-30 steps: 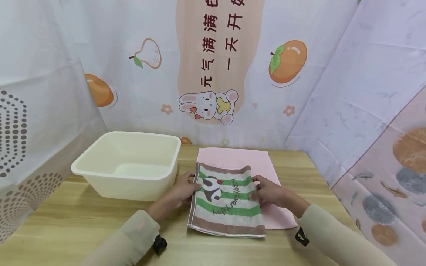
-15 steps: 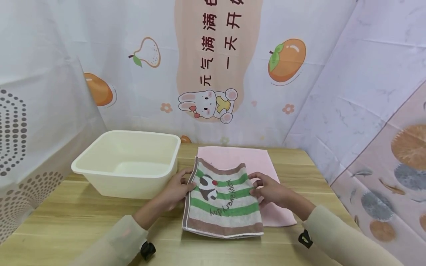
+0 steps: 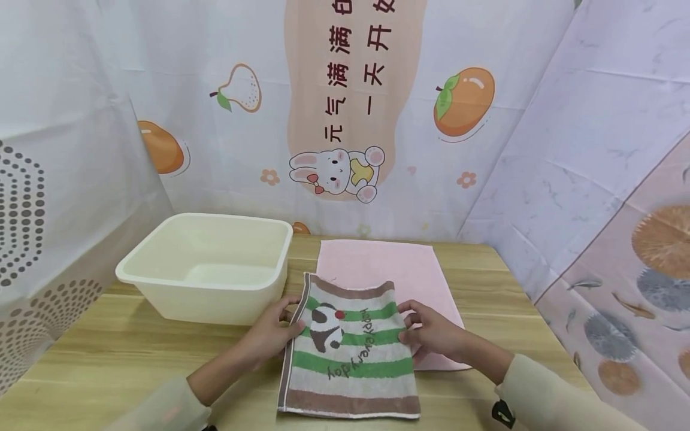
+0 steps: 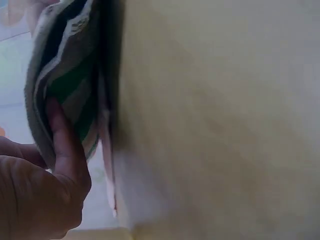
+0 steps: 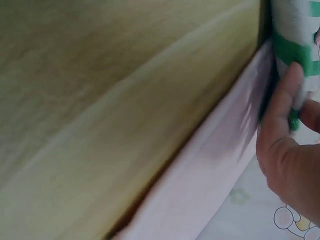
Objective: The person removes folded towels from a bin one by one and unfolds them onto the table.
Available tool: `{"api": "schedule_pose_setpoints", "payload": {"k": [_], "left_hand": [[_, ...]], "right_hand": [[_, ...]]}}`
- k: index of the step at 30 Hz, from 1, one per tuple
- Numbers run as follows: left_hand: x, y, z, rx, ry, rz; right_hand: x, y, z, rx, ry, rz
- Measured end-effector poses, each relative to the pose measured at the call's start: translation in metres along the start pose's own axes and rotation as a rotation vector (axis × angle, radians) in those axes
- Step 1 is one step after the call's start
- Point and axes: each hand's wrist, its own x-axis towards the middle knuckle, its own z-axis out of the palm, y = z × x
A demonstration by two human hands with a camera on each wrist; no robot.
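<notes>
A folded towel (image 3: 350, 353) with green and white stripes, brown end bands, a panda and the words "happy every day" is held between both hands. My left hand (image 3: 272, 332) pinches its left edge, thumb on top. On the opposite edge my right hand (image 3: 431, 332) pinches it the same way. In the left wrist view, the towel's layers (image 4: 75, 65) show at the side, with a finger (image 4: 65, 135) against the striped face. The right wrist view has the towel's rounded fold (image 5: 292, 45) between finger and thumb. Under its far right part lies a flat pink cloth (image 3: 383, 263).
A cream plastic basin (image 3: 232, 284) stands at the back left, close to the left hand. The wooden table (image 3: 135, 371) runs under everything. Printed curtains (image 3: 215, 149) hang behind and along both sides.
Both hands have drawn the towel toward the body and a little left, baring more of the pink cloth. The basin and pink cloth stay in place.
</notes>
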Motion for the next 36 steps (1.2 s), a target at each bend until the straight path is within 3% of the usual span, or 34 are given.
{"api": "schedule_pose_setpoints", "payload": {"k": [6, 12, 15, 19, 21, 28, 36], "left_hand": [[-0.005, -0.01, -0.009, 0.012, -0.087, -0.105], [-0.006, -0.013, -0.019, -0.047, -0.155, -0.153], [-0.007, -0.014, -0.022, -0.064, -0.189, -0.147], [-0.009, -0.015, -0.025, -0.064, -0.22, -0.145], [-0.01, -0.015, -0.025, -0.059, -0.229, -0.15], [-0.008, -0.016, -0.024, -0.036, -0.234, -0.166], [-0.003, -0.013, -0.022, -0.005, -0.225, -0.179]], "right_hand": [[-0.003, 0.005, 0.002, -0.089, 0.017, 0.087], [0.0, 0.001, 0.0, -0.265, 0.102, 0.047], [0.007, -0.005, 0.005, -0.47, 0.173, -0.017], [0.015, -0.013, 0.018, -0.892, 0.277, -0.142], [0.02, -0.018, 0.026, -1.031, 0.284, -0.207], [0.042, -0.04, 0.056, -1.237, 0.094, -0.469], [0.076, -0.067, 0.093, -1.324, -0.175, -0.809]]}}
